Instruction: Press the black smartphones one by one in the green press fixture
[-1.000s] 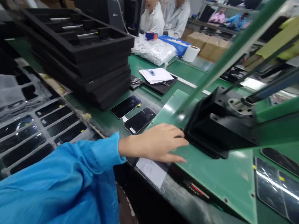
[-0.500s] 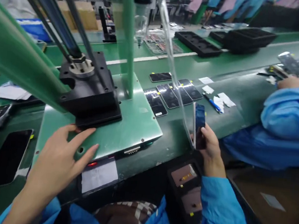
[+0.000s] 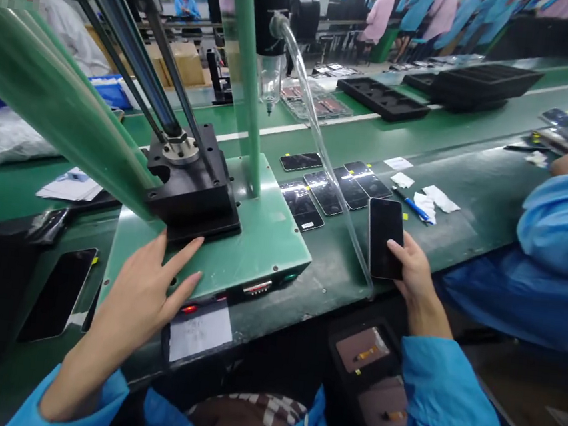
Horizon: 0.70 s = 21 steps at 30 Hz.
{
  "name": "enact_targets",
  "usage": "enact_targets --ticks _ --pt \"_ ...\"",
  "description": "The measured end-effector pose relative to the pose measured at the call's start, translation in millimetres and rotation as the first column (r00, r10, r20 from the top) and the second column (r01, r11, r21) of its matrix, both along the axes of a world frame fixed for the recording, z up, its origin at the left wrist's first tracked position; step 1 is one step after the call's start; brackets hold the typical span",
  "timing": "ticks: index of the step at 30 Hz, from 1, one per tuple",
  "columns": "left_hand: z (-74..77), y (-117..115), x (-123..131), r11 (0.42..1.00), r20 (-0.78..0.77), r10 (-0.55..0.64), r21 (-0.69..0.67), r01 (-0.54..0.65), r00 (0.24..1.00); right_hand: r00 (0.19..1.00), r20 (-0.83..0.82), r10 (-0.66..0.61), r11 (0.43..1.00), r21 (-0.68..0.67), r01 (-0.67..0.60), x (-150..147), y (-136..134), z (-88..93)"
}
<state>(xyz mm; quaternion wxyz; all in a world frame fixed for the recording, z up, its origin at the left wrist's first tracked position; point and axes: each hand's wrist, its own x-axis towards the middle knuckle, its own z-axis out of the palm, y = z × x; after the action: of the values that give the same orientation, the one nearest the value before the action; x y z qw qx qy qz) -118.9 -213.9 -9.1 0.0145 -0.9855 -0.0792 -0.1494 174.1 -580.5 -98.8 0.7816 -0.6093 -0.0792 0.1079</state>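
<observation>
My left hand [image 3: 151, 280] rests at the front of the green press base [image 3: 261, 237], its fingers spread, with fingertips at the lower edge of the black press block [image 3: 192, 197]. Nothing shows in its grip. My right hand [image 3: 416, 272] holds a phone [image 3: 384, 239] upright, dark screen facing me, thumb on its right edge. A clear tube [image 3: 317, 129] hangs down just left of that phone. Several phones lie behind it on the bench, one of them [image 3: 304, 208] close to the press base. Another dark phone [image 3: 60, 295] lies left of the press.
Black trays [image 3: 383, 98] stand on the green conveyor. White wipes [image 3: 440, 198] and a blue pen [image 3: 417, 209] lie right of the phones. A tray of brown parts [image 3: 364, 348] sits low in front. At the right, a co-worker's blue sleeve [image 3: 560, 213] reaches in.
The phone in my right hand has turned from nearly edge-on to show its dark screen. My left hand stays at the press block. The whole view has shifted.
</observation>
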Motion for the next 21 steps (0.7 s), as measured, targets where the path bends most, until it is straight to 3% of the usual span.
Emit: enact_targets --ticks 9,21 --pt "4.0 -0.9 12.0 0.998 -0.069 -0.053 0.02 0.055 0.996 0.995 0.065 -0.081 0.997 -0.01 0.082 -1.4 3.7 -9.2" --pt "0.6 -7.3 7.3 0.995 0.044 -0.059 0.089 0.055 0.997 0.993 0.01 -0.117 0.993 -0.02 0.117 -5.0 5.6 -3.6"
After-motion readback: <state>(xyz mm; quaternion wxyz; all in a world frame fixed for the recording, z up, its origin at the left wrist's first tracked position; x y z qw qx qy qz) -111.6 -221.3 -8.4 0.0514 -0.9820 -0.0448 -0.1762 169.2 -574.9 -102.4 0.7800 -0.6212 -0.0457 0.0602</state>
